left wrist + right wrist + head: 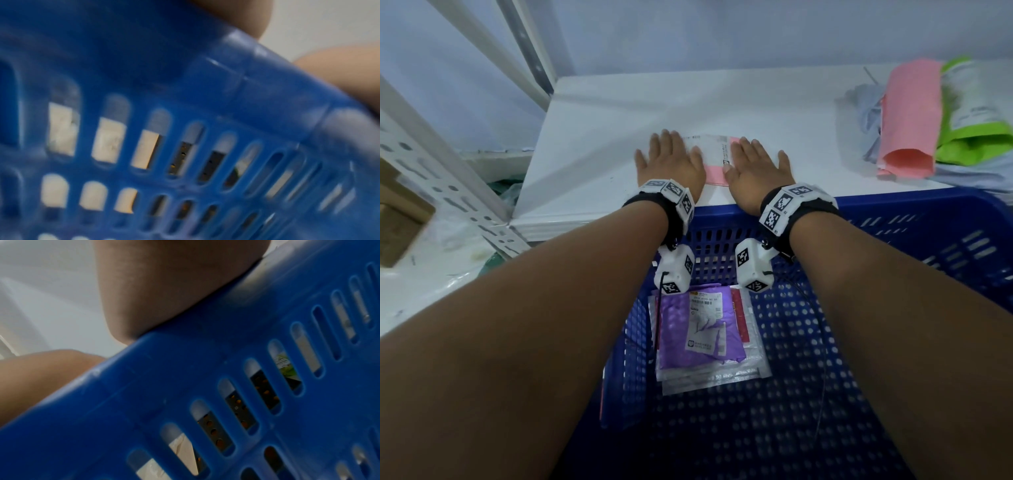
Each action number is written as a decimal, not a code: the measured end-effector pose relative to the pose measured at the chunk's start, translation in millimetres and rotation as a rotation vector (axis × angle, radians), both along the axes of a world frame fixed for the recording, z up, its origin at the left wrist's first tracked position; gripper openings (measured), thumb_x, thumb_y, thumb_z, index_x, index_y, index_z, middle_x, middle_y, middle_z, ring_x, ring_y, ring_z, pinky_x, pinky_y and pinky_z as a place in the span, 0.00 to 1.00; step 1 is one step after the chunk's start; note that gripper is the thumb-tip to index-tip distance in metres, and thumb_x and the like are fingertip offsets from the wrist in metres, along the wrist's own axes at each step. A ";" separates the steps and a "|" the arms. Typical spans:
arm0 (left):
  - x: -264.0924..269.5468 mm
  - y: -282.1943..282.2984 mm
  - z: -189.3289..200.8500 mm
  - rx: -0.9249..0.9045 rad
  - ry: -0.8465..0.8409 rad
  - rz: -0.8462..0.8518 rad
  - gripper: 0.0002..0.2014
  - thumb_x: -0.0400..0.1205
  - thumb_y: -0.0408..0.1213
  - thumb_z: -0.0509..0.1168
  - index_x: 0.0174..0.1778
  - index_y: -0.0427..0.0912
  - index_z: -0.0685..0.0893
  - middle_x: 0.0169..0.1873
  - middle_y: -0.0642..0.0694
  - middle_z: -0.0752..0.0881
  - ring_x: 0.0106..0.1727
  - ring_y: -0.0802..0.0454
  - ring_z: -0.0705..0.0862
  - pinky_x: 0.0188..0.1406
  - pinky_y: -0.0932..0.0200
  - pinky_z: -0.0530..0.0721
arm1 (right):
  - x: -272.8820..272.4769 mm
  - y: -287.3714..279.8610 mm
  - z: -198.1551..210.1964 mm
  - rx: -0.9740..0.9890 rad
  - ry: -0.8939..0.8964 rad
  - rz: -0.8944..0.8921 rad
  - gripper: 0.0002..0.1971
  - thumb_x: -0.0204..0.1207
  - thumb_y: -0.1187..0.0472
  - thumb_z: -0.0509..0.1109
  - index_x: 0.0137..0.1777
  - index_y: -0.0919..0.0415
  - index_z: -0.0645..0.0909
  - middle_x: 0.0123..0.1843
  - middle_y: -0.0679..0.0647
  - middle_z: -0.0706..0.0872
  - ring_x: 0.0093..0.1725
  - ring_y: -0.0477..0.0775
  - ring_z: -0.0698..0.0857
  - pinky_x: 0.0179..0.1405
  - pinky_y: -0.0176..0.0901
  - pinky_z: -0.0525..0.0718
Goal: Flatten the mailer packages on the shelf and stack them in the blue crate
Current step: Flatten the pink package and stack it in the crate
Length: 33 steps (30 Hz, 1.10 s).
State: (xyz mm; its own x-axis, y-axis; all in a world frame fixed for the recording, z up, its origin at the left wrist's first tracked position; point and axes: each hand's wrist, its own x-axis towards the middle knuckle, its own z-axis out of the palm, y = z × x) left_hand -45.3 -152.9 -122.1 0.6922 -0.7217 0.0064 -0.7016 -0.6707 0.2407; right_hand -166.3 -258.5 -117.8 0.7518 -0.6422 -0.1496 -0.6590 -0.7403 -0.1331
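Both palms are down flat, fingers spread, no grip closing on anything: the left hand point(669, 159) and the right hand point(755, 164) press side by side on a pink mailer point(714, 161) with a white label, lying on the white shelf point(602, 130) just beyond the near edge. Nothing is pinched or curled round; it's pure downward pressure, the mailer showing only in the gap between the hands and a little past the fingertips. Just below, hard against the shelf's front, sits the blue crate point(893, 222), and inside it there's already a small stack of flattened mailers point(705, 332), a purple one on top of clear and white ones, toward the crate's left side. Over at the far right of the shelf waits a heap of unflattened packages point(914, 120), pink, green and pale ones jumbled together. The wrist views give little beyond the crate's slotted wall and a bit of palm. Now, to do this step well, I'd say sweep the palms outward from the middle so trapped air escapes at the edges instead of bunching, and keep the label side up and smooth. Once it lies flat, sliding it toward the near edge should let fingers get under it cleanly. Then lower it squarely onto the purple mailer so the stack stays even rather than fanning out.
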 end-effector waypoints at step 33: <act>4.2 -0.8 -2.4 -0.028 0.084 0.139 0.34 0.88 0.53 0.40 0.87 0.37 0.48 0.87 0.38 0.50 0.88 0.42 0.47 0.86 0.41 0.44 | -1.8 -0.3 0.1 -0.012 -0.044 0.011 0.30 0.88 0.48 0.40 0.88 0.53 0.44 0.90 0.48 0.44 0.88 0.48 0.44 0.85 0.64 0.41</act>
